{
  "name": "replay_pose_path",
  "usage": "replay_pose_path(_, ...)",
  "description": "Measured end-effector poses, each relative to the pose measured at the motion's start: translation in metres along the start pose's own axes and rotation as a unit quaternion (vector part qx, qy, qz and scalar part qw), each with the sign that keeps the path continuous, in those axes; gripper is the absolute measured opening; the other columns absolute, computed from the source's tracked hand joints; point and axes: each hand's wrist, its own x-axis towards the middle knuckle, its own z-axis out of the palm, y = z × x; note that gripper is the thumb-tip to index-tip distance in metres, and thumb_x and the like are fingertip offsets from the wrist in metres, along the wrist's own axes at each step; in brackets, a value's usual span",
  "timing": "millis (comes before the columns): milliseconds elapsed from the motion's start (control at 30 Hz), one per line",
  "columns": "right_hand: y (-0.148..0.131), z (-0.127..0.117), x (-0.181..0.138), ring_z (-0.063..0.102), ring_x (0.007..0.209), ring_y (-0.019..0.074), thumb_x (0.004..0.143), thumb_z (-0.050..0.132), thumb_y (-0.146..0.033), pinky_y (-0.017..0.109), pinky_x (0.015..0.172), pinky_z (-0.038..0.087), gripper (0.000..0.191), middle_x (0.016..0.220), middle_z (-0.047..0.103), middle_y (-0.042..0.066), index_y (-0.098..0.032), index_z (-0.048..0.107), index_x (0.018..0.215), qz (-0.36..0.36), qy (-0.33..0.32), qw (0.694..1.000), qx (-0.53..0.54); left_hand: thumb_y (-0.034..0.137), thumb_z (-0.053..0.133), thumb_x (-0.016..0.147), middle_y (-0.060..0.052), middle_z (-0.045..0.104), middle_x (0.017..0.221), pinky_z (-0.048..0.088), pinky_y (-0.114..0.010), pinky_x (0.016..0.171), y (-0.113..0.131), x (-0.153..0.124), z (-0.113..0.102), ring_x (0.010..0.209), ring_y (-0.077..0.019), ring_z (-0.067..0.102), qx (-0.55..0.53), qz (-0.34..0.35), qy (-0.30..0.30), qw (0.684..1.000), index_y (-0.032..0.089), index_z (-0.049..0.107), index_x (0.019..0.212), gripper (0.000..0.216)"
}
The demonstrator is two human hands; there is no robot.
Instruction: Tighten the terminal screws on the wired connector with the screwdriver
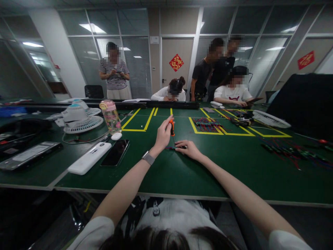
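My left hand (164,133), with a watch on its wrist, is closed around the orange-and-black handle of a screwdriver (172,129). The tool stands nearly upright, its thin shaft pointing down at a small wired terminal block (170,148) on the green table. From the other side, my right hand (188,149) rests low on the tabletop with its fingertips pinched on that small part. The fingers partly cover the piece, so its exact shape is hard to make out.
To the left lie a black phone (115,152), a white power bank (90,158), a pink-lidded bottle (110,118) and white fans (83,119). Bundles of wired parts (208,125) sit inside yellow tape at right, with another pile (293,151) nearer. Several people are across the table.
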Motion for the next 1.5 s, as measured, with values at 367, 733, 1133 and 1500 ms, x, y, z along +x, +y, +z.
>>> replay_pose_path(367,-0.0018,-0.0002,-0.0002,0.065,0.102,0.0236,0.077,0.066,-0.031,0.038,0.093,0.048,0.018,0.109,0.070,0.007,-0.023,0.075,0.091,0.001,0.003,1.000,0.002,0.026,0.046,0.092,-0.006,0.055,0.110,0.043,-0.028,0.093,0.0024,-0.0005,-0.0013,0.103,-0.0145,0.054,0.065,0.029,0.016,0.997,0.026,0.059,0.121,0.032)
replay_pose_path(733,-0.0012,0.0003,0.0002,0.065,0.101,0.0230,0.077,0.066,-0.030,0.036,0.092,0.049,0.018,0.108,0.071,0.007,-0.022,0.075,0.090,-0.002,0.002,1.000,0.003,0.029,0.060,0.084,-0.004,0.057,0.094,0.047,-0.025,0.080,0.0035,-0.0019,-0.0012,0.084,-0.0133,0.056,0.078,0.041,0.036,0.995,0.023,0.065,0.109,0.026)
replay_pose_path(1133,-0.0014,-0.0001,-0.0002,0.066,0.100,0.0232,0.077,0.065,-0.032,0.037,0.092,0.049,0.018,0.109,0.071,0.006,-0.024,0.076,0.090,0.000,0.002,1.000,0.002,0.029,0.057,0.086,-0.004,0.061,0.097,0.048,-0.026,0.081,0.0049,-0.0008,-0.0008,0.087,-0.0139,0.059,0.030,0.018,0.024,0.999,0.023,0.065,0.110,0.027)
replay_pose_path(1500,-0.0016,-0.0004,-0.0001,0.065,0.101,0.0233,0.077,0.066,-0.031,0.037,0.092,0.049,0.018,0.108,0.071,0.007,-0.024,0.075,0.090,0.002,0.001,1.000,-0.006,0.028,0.051,0.089,-0.008,0.064,0.109,0.050,-0.029,0.084,0.0027,-0.0012,0.0016,0.092,-0.0152,0.063,-0.031,0.000,-0.007,0.999,0.021,0.056,0.123,0.034)
